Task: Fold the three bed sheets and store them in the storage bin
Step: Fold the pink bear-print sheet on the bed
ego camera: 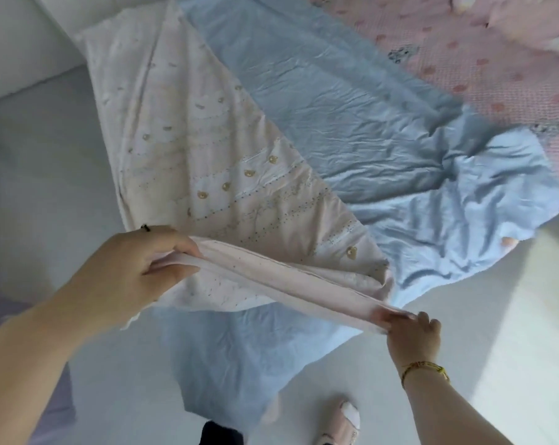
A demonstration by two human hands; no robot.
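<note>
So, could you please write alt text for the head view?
The left hand and right hand grip opposite ends of the folded near edge of a cream bear-print sheet. It lies over a blue sheet, with pink dotted fabric beyond.

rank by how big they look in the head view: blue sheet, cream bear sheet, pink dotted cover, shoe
blue sheet
cream bear sheet, close behind though nearer the camera
pink dotted cover, cut off by the frame
shoe
</note>
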